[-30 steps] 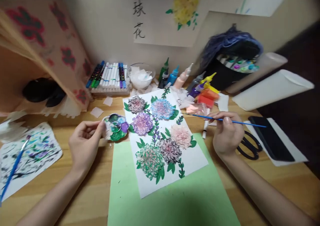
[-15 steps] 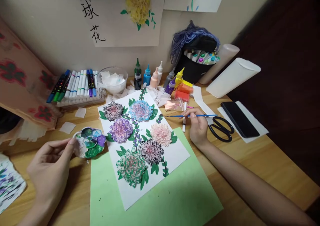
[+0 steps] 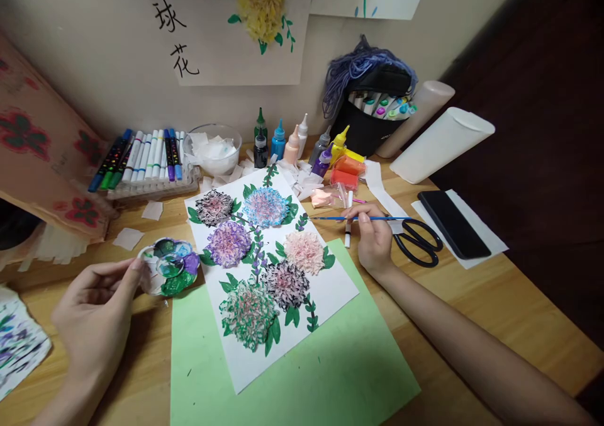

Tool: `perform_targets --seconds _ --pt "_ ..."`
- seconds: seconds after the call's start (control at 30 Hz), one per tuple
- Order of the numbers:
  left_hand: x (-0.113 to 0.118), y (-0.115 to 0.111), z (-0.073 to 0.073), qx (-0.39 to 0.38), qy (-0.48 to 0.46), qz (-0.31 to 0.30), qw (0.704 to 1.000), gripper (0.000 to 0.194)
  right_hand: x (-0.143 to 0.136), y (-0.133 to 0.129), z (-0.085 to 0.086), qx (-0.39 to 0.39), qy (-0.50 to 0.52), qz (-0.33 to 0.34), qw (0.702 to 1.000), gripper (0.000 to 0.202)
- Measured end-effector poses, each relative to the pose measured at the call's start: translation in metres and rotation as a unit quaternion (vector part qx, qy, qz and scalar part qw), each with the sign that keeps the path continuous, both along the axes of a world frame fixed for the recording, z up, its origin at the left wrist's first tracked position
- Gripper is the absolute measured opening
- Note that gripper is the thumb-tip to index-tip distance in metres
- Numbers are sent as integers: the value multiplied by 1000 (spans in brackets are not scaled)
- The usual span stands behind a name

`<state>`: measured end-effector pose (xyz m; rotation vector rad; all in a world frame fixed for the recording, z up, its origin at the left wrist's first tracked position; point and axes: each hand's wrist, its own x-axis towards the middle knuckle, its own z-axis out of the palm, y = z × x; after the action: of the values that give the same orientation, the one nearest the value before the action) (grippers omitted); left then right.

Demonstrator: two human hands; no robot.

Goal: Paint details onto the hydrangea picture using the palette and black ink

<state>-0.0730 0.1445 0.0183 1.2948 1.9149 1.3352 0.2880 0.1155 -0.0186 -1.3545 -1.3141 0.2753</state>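
My left hand (image 3: 101,316) pinches the rim of a small round paint palette (image 3: 170,267) smeared with green, blue, purple and white. A thin blue paintbrush (image 3: 342,218) lies in the fingers of my right hand (image 3: 374,240), closed around it. Its tip reaches a dark green sprig at the right edge of the white paper (image 3: 325,313); whether it touches cannot be made out. On the paper are several raised ruffled flowers, among them a green-and-white one (image 3: 250,316) and a pale pink one (image 3: 304,253), with painted green leaves. A light green sheet (image 3: 302,382) lies beneath.
Paint bottles (image 3: 278,140) stand behind the paper among white scraps. Left of them are a glass bowl (image 3: 213,150) and markers (image 3: 151,155). Black-handled scissors (image 3: 418,243) and a phone (image 3: 453,224) lie to the right. A paint-streaked paper (image 3: 21,344) sits far left.
Both hands, the palette and the brush stay almost in place. The whole view has shifted very slightly.
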Motion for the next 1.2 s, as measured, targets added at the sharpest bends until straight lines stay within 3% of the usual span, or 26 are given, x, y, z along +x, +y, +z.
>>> perform_targets --seconds 0.33,0.5,0.7,0.87,1.07,1.2 --pt "-2 1 -4 12 -12 -8 1000 17 2 0 2 -8 3 -6 1000 25" --pt "-2 0 -4 29 -22 -24 999 18 -5 -6 6 78 104 -52 990 22" --pt "2 -6 -3 36 -78 -66 994 22 -23 -57 12 76 217 46 972 20" --pt "12 -16 -7 69 -89 -106 988 21 -26 -90 9 -2 235 91 968 20" --pt "12 -21 -8 58 -124 -109 985 22 -29 -84 10 -6 228 77 971 26" --pt "1 -18 -10 55 -122 -105 985 24 -35 -67 30 16 143 104 984 24"
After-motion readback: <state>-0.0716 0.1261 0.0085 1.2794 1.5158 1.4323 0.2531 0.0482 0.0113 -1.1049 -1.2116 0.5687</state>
